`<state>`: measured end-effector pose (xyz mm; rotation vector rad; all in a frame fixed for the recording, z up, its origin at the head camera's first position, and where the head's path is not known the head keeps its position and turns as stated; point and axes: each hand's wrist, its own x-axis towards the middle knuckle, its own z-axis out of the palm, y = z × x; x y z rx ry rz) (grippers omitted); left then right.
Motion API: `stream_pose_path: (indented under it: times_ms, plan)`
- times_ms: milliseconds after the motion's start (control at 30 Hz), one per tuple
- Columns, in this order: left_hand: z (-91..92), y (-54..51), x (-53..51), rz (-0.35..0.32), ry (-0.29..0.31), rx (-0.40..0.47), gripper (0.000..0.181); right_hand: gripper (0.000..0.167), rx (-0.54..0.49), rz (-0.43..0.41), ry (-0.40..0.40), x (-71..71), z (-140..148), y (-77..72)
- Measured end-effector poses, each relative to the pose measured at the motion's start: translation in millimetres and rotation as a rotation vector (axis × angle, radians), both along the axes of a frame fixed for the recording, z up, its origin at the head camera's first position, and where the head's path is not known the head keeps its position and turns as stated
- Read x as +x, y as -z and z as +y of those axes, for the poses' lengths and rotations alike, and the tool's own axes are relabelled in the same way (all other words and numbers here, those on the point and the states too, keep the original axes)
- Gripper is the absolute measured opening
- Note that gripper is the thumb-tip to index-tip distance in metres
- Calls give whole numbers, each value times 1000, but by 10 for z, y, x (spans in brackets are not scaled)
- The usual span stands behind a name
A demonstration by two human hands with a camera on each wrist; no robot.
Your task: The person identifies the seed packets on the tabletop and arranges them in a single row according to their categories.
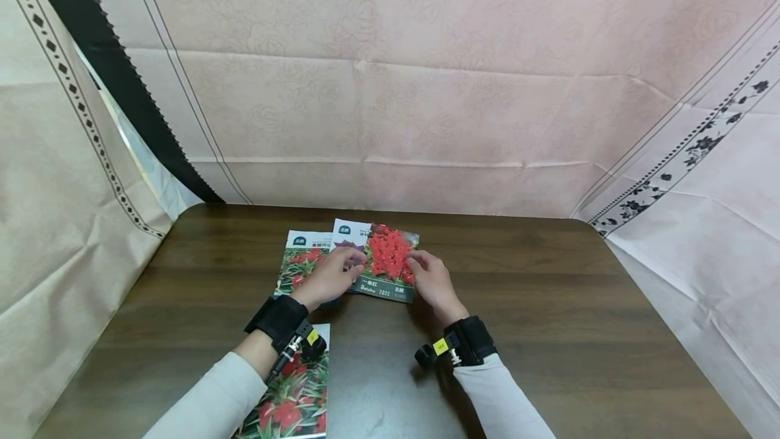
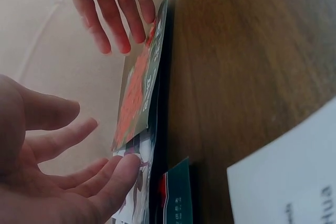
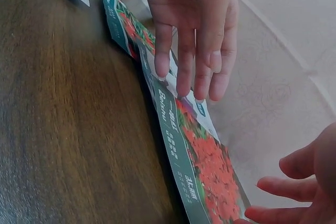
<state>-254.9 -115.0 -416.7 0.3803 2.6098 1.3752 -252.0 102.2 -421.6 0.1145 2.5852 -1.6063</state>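
Pale cloth (image 1: 390, 114) hangs behind a wooden table (image 1: 548, 290).

The person wears long white sleeves, the left sleeve (image 1: 210, 395) and right sleeve (image 1: 502, 398) both plain. The left hand (image 1: 332, 275) and right hand (image 1: 434, 283) are bare. Round the wrists sit wide black bands, left band (image 1: 277, 322) and right band (image 1: 477, 339). Each carries a small black camera, left camera (image 1: 314, 349) and right camera (image 1: 425, 357), a yellow label and what looks like a silvery screw.
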Motion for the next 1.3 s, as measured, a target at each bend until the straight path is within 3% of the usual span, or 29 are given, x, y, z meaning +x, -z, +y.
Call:
stream_pose_path:
  times_ms: [233, 833, 1100, 1300]
  plan:
    - [-16, 11, -46, 3, 13, 7, 29, 34, -3, 2, -15, -13, 7, 14]
    - [-23, 59, -134, -89, 7, 71, 41, 35, 14, -39, -37, -30, 20, 28]
    - [22, 86, -172, -58, 11, 63, 45, 36, 43, -48, -56, -11, 25, 18]
    - [42, 61, -198, -74, 31, 58, 47, 36, 66, -60, -67, -2, 25, 15]
